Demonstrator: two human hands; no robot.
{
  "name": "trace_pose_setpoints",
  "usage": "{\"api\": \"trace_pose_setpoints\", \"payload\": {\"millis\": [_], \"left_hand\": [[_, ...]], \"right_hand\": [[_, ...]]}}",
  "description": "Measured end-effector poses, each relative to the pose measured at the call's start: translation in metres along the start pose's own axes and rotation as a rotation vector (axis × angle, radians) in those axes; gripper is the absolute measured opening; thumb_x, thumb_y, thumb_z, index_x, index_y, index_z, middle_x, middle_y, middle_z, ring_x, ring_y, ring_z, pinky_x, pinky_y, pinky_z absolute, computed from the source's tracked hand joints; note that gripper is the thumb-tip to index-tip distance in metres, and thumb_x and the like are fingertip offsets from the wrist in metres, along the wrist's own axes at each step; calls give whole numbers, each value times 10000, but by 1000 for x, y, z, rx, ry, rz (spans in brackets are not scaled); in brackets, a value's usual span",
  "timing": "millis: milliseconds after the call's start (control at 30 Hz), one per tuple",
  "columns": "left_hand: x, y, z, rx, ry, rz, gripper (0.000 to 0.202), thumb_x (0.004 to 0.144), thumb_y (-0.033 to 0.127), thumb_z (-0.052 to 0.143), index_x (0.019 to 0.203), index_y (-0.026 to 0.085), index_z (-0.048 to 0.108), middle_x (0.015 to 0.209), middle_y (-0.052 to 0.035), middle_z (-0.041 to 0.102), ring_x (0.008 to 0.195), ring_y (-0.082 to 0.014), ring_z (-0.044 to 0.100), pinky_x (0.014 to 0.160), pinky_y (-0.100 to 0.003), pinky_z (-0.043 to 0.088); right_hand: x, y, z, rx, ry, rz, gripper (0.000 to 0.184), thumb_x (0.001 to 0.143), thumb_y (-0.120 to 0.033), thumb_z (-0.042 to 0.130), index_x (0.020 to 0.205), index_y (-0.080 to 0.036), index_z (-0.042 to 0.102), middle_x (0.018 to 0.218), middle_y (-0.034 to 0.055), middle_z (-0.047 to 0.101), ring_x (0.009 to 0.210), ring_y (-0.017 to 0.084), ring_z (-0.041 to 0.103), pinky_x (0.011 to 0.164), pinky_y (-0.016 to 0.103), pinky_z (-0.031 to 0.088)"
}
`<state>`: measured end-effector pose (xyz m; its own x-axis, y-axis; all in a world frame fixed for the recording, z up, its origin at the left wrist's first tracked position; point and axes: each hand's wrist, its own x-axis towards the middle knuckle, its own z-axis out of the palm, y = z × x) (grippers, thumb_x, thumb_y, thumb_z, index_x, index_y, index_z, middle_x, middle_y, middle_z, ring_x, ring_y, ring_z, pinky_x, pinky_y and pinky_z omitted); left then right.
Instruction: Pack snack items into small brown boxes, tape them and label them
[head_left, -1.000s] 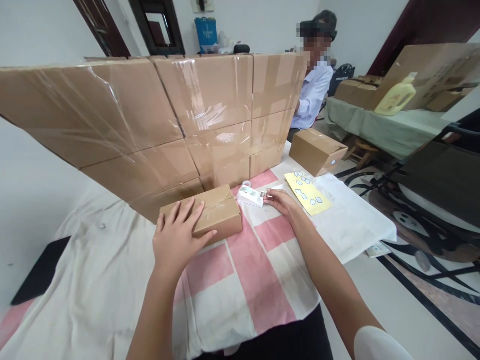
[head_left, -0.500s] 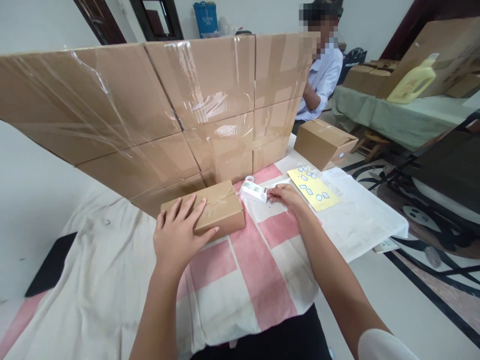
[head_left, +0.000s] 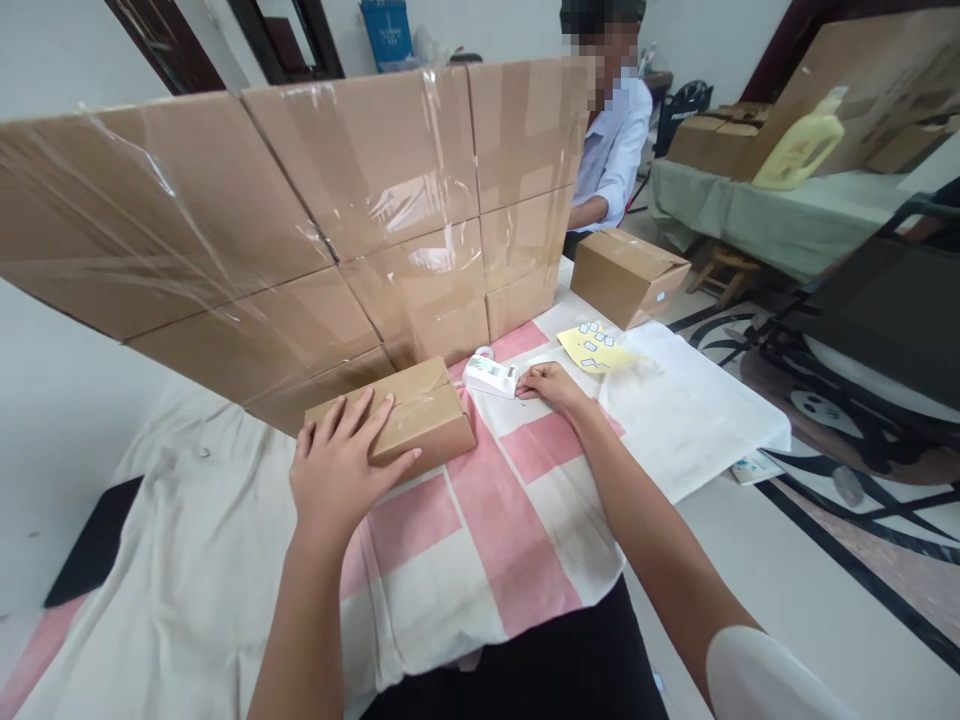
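Note:
My left hand [head_left: 346,462] lies with spread fingers on top of a flat, closed cardboard box [head_left: 431,405], which has clear tape across its lid. To the right of this box sits a small white tape dispenser [head_left: 491,375] with a printed label. My right hand [head_left: 551,385] is closed in a pinch at the dispenser's right end. Whatever is between those fingertips is too small to make out. Beyond the right hand is a yellow sheet [head_left: 592,345] bearing several small pale stickers; its right part is blurred.
A tall wall of taped cardboard boxes [head_left: 405,180] stands along the far side of the cloth-covered table [head_left: 517,520]. Another box [head_left: 626,275] rests at the far right. A person in a pale shirt [head_left: 619,135] sits behind. A yellow jug [head_left: 802,145] stands on another table.
The view has swung slightly right. The yellow sheet now looks bent and blurred at its right end. The other person's arm is lower. My hands keep their places at the box and dispenser.

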<state>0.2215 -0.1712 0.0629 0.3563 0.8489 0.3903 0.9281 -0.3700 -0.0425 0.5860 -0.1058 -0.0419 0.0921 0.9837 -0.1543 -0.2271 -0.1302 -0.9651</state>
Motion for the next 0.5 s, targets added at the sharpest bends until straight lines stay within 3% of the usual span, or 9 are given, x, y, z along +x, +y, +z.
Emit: {"api": "trace_pose_setpoints", "payload": {"millis": [167,300,400,500], "left_hand": [[-3,12,-8,7,-37,-65,669,893,625,543,1475,297,514,1579,-44,473,1449,-347,415,1178,-552,302],[-12,46,-26,92,-102,-184,654,921,580,505,1486,250,508,1554,-112,499,1342,-435,479,1011,-613,427],[-24,72,-44,152,-143,-246,664,924,581,494,1471,207,535,1491,-176,542,1159,-468,551,863,-587,476],[-37,80,-59,111,-166,-226,706,919,660,451,1449,208,567,1389,-181,604,1052,-431,560,803,-535,484]], "right_hand": [[-9,-9,1,29,-38,-37,573,566,-336,936,527,-201,381,750,93,750,601,159,710,513,232,580],[-30,-24,14,43,-56,-110,567,561,-344,911,516,-202,364,749,67,734,580,138,676,437,193,468],[-55,-31,25,68,-38,-177,565,600,-365,876,518,-198,342,789,39,727,589,113,659,456,185,442],[-85,-31,35,85,-25,-205,573,619,-371,860,516,-201,322,786,32,718,550,100,624,438,191,410]]}}
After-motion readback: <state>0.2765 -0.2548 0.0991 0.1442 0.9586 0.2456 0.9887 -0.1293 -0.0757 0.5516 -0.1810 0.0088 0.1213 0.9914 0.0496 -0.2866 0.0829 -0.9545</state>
